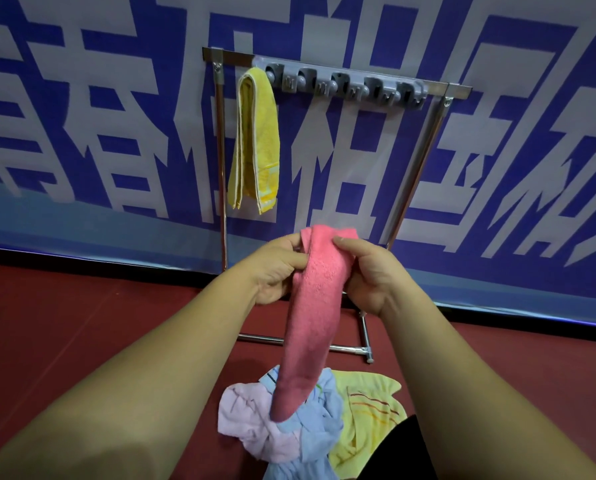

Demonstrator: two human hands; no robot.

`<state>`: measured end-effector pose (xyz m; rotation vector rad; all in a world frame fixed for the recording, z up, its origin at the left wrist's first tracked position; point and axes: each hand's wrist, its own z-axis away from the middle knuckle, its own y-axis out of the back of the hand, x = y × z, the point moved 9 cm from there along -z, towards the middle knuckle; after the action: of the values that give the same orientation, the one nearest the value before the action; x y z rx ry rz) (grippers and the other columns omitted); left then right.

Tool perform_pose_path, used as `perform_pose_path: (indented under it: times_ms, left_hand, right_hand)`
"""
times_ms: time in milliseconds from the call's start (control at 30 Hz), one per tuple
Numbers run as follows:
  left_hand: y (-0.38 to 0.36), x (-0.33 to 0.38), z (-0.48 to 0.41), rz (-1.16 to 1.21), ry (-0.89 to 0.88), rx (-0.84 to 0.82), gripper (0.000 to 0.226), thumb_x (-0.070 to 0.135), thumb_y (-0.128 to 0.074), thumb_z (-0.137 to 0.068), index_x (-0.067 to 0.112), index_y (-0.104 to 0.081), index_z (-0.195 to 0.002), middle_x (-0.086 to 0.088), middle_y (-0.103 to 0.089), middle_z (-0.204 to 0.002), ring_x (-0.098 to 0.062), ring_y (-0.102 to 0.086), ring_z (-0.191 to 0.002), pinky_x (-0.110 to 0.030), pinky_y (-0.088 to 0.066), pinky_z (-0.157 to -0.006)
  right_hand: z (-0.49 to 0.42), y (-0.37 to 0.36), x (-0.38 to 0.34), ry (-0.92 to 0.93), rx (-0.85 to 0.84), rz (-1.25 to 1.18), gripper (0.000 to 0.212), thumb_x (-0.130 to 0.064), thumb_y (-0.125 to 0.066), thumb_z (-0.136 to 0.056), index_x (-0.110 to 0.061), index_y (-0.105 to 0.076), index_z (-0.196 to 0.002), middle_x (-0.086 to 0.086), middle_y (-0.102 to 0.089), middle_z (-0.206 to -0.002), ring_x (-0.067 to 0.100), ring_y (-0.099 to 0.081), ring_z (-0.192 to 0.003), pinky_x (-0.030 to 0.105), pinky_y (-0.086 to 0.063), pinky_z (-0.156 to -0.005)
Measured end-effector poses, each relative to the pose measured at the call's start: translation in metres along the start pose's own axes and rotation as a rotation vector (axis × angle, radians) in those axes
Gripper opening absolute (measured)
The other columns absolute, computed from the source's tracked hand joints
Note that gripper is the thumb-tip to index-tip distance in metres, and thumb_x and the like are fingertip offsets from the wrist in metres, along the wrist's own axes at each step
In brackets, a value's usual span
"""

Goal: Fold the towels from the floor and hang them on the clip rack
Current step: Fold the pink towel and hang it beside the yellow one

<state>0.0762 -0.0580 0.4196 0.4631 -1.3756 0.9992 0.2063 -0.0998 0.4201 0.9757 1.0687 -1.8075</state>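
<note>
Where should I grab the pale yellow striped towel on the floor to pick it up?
Probably the far right corner of the pale yellow striped towel, pinched with the fingers from above and from the right. That corner lies flat and bare on the red floor, while its left side runs against the blue towel.

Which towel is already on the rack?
The yellow towel, hung folded at the rack's left end. The pink towel is in the left hand and right hand; the other towels lie heaped on the floor.
</note>
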Motion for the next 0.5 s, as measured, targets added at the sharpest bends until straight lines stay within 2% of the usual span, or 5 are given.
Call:
perform_pose_path:
  times_ms: [67, 133, 233, 367, 500]
  left_hand:
    - [0.002, -0.008, 0.002, -0.039, 0.058, 0.007, 0.033, -0.006, -0.064, -0.099, 0.006, -0.073, -0.128, -0.007, -0.078, -0.09, -0.013, -0.072, -0.064, -0.022, -0.056, -0.055]
    - [0.005, -0.015, 0.001, 0.016, 0.097, -0.005, 0.024, 0.002, -0.066, -0.1, 0.004, -0.077, -0.121, -0.006, -0.076, -0.089, -0.016, -0.07, -0.072, -0.029, -0.057, -0.07]
    - [0.012, -0.025, 0.001, 0.121, 0.158, 0.022, 0.023, 0.019, -0.063, -0.101, 0.016, -0.077, -0.083, 0.0, -0.065, -0.076, -0.016, -0.062, -0.071, -0.033, -0.051, -0.074]
    - [0.016, -0.028, 0.0, 0.21, 0.129, 0.097, 0.017, 0.022, -0.064, -0.103, 0.015, -0.073, -0.116, -0.005, -0.071, -0.09, -0.021, -0.068, -0.083, -0.039, -0.056, -0.078]
    - [0.016, -0.024, -0.003, 0.25, 0.055, 0.132, 0.016, 0.011, -0.068, -0.102, 0.011, -0.074, -0.118, -0.011, -0.079, -0.101, -0.023, -0.076, -0.088, -0.04, -0.063, -0.082]
  right_hand:
    - [-0.002, 0.001, 0.004, -0.017, 0.031, -0.029, 0.038, -0.01, -0.073, -0.092, 0.002, -0.069, -0.128, 0.023, -0.078, -0.113, 0.039, -0.074, -0.112, 0.053, -0.062, -0.093]
    - [-0.003, 0.003, 0.006, -0.007, 0.055, -0.041, 0.036, -0.003, -0.072, -0.091, 0.002, -0.069, -0.126, 0.024, -0.078, -0.111, 0.041, -0.073, -0.114, 0.057, -0.059, -0.099]
    - [-0.004, 0.006, 0.01, 0.014, 0.087, 0.006, 0.032, 0.001, -0.074, -0.089, -0.003, -0.07, -0.12, 0.022, -0.079, -0.108, 0.042, -0.075, -0.109, 0.061, -0.058, -0.098]
    - [-0.001, 0.006, 0.012, 0.023, 0.073, 0.084, 0.029, 0.0, -0.075, -0.089, -0.003, -0.072, -0.118, 0.022, -0.08, -0.106, 0.042, -0.076, -0.106, 0.059, -0.059, -0.097]
    - [0.002, 0.012, 0.01, 0.017, 0.092, 0.213, 0.027, -0.017, -0.076, -0.094, -0.001, -0.075, -0.116, 0.02, -0.08, -0.103, 0.035, -0.076, -0.095, 0.047, -0.06, -0.093]
